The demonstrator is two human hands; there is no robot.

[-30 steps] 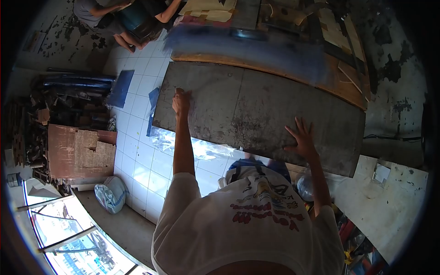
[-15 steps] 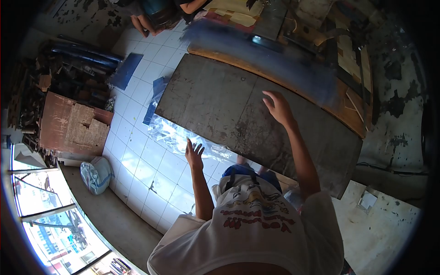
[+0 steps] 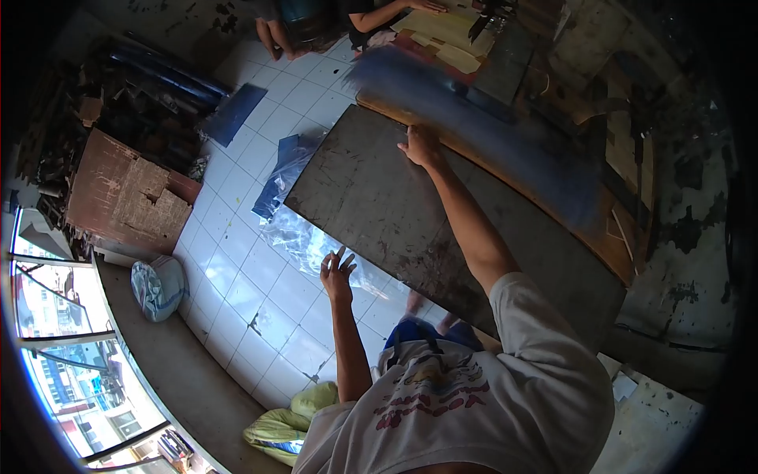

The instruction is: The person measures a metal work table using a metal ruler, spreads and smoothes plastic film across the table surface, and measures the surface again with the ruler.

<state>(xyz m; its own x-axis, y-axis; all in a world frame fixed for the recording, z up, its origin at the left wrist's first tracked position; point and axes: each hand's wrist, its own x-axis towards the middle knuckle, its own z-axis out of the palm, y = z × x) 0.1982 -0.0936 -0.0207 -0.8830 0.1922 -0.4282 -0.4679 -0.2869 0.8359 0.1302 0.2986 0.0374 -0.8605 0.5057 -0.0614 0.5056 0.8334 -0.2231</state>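
Observation:
My left hand (image 3: 338, 275) hangs in the air beside the near edge of a dark grey tabletop (image 3: 363, 182). Its fingers are bent but apart, and nothing shows in them. Crumpled clear plastic (image 3: 304, 241) lies beyond and below it. Stretched across the tabletop, my right hand (image 3: 421, 146) is at the far edge, beside a wooden board edge (image 3: 379, 104). Its fingers are curled in; what they hold, if anything, is hidden. A blurred, translucent blue strip (image 3: 489, 134) runs along the far side, close to that hand.
Blue sheet pieces (image 3: 237, 114) lie on the white tiled floor (image 3: 237, 186). Broken brown boards (image 3: 130, 182) and dark rolls (image 3: 166, 75) are stacked at the left. A white sack (image 3: 158, 288) and a yellow-green bag (image 3: 292, 419) sit by the ledge. Another person's arm (image 3: 387, 16) is at the back.
My right hand has moved left and away from me to the tabletop's far edge, its fingers curling. My left hand has lowered slightly. The view has shifted, bringing the yellow-green bag into sight.

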